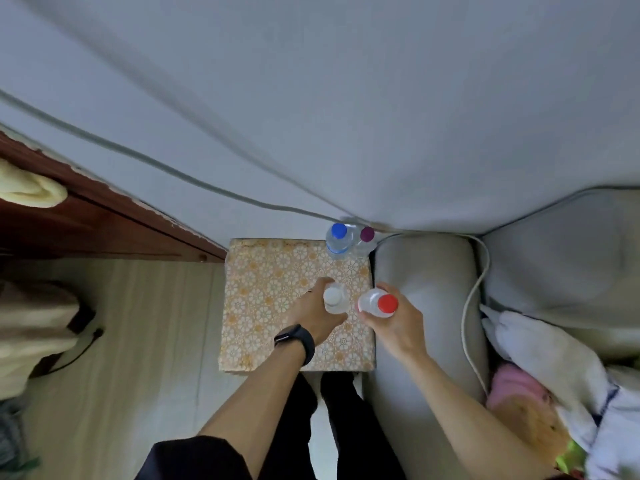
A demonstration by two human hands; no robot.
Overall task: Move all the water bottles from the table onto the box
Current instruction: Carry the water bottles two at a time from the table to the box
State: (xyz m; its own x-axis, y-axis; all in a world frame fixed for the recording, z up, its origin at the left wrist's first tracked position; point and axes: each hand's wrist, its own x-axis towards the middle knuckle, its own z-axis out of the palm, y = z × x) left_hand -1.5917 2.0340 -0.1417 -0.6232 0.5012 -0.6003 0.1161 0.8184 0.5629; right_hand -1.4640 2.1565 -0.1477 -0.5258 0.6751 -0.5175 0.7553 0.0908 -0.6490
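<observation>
Furthest left runs a dark wooden frame [104, 216], with pale floor [145, 323] below it. Next comes the square patterned top [263, 282], flowered in orange and white; I cannot tell whether it is the desk or the box.

Over its middle the left hand [313, 311], a black watch [298, 341] on the wrist, has its fingers curled round the white-capped bottle [333, 296], which is upright. Whether its base rests on the top or hangs just above it cannot be told from overhead.

At the far right corner stand the blue-capped bottle [337, 239] and the purple-capped bottle [366, 237], side by side and seemingly touching, the purple one close to the edge.

The right hand [394, 327] grasps the red-capped bottle [377, 303] in curled fingers, tilted, with its cap toward the camera, near the right edge and just beside the white-capped one. Past that edge lie a grey sofa arm [426, 271] and a pale cable [472, 299].

The risks look plain enough:
- **Held bottles:** they are close together and could knock if both hands move at once.
- **Red-capped bottle:** set down tilted near the edge, it might topple or slip into the gap beside the sofa arm.
- **Corner pair:** a careless reach toward the far corner could tip them off.
</observation>
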